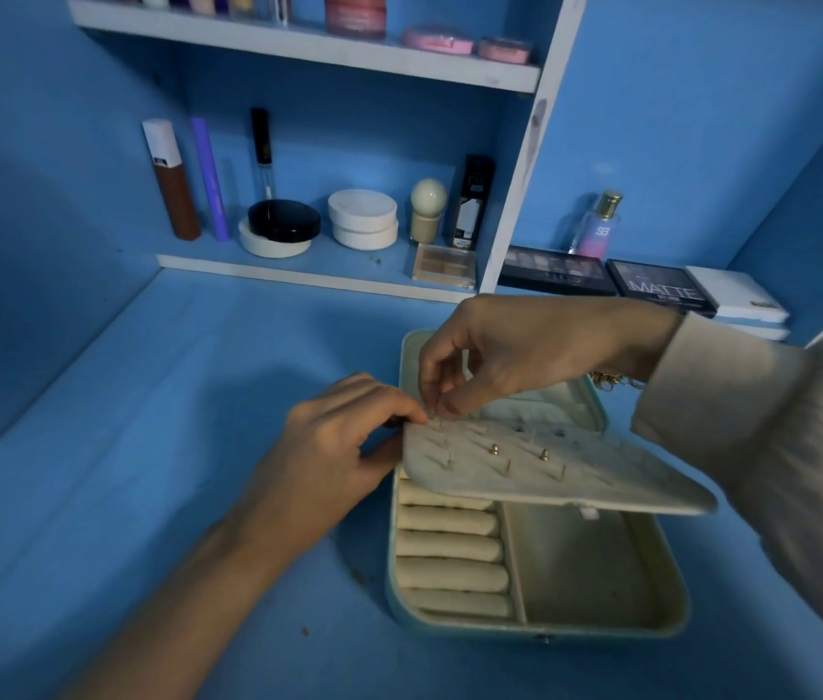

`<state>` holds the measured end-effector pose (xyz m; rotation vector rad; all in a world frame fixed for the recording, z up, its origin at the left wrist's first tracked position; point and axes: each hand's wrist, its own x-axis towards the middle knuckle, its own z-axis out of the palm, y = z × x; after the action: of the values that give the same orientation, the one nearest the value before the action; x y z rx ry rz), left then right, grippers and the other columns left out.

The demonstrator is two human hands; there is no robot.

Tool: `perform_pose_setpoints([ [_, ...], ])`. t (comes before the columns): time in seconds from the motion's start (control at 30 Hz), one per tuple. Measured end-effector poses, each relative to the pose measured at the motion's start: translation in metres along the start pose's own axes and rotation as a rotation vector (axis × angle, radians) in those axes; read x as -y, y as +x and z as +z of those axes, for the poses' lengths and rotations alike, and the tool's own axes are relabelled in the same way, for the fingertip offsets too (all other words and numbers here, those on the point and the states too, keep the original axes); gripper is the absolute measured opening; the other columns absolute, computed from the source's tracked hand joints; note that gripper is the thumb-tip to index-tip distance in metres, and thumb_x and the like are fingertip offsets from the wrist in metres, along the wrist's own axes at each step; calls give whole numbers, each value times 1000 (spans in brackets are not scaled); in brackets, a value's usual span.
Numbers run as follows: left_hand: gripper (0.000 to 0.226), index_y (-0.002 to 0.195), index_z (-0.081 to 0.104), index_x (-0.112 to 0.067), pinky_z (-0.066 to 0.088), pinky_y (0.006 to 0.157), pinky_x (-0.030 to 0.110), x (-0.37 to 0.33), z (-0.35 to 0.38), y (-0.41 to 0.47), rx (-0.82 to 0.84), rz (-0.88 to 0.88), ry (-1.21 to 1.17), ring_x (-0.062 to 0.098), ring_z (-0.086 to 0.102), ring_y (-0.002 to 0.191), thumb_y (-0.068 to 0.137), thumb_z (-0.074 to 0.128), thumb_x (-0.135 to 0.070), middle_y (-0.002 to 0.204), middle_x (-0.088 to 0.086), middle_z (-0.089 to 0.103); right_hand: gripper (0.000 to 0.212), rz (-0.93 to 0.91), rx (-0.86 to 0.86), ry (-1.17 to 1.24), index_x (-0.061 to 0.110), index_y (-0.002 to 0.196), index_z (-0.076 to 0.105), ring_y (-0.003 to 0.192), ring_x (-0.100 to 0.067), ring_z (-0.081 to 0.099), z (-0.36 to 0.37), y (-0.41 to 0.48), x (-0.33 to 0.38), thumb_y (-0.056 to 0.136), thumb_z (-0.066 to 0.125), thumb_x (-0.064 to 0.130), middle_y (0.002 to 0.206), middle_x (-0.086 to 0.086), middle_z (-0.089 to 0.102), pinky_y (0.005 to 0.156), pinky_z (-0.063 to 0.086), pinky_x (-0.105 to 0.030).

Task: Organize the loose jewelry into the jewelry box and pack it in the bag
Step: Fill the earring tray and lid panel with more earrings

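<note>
An open teal jewelry box (672, 593) with a cream lining sits on the blue table at centre right. Its cream earring flap (601, 472) lies tilted over the box, with earring posts and two gold backs sticking up from it. My left hand (334, 447) pinches the flap's left corner. My right hand (515, 356) reaches over from the right, and its thumb and fingertips pinch something tiny at the flap's upper left, too small to name. Ring rolls (450, 548) fill the box's left compartment. A bit of gold chain (611, 380) shows behind my right wrist.
White shelves (298, 277) at the back hold cosmetics: tubes, round compacts (363, 218), a small palette. Dark eyeshadow palettes (662, 288), a white box and a perfume bottle (596, 227) stand at the back right. Blue walls close in the left and right sides.
</note>
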<state>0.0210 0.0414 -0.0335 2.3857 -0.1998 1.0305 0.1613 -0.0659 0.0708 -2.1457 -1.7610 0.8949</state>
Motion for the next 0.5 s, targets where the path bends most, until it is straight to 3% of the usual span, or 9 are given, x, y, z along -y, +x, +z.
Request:
perform_pose_setpoints([
  [0.3,14,80,70,-2,48,67,24,-2,0,-1,0,-22,18,9,56,73,80,62,-13,77,1,67,7,19,-36,-18,20,75,68,59,4,52,7,1,-3,79,66,16,61,18,61,61,41,-12],
  [0.5,10,80,71,-10,49,68,15,-2,-1,3,-13,-128,-28,0,59,71,75,68,-18,74,-3,68,9,18,-166,134,14,92,69,63,-3,55,2,-18,-19,85,65,10,70,2,65,63,42,-14],
])
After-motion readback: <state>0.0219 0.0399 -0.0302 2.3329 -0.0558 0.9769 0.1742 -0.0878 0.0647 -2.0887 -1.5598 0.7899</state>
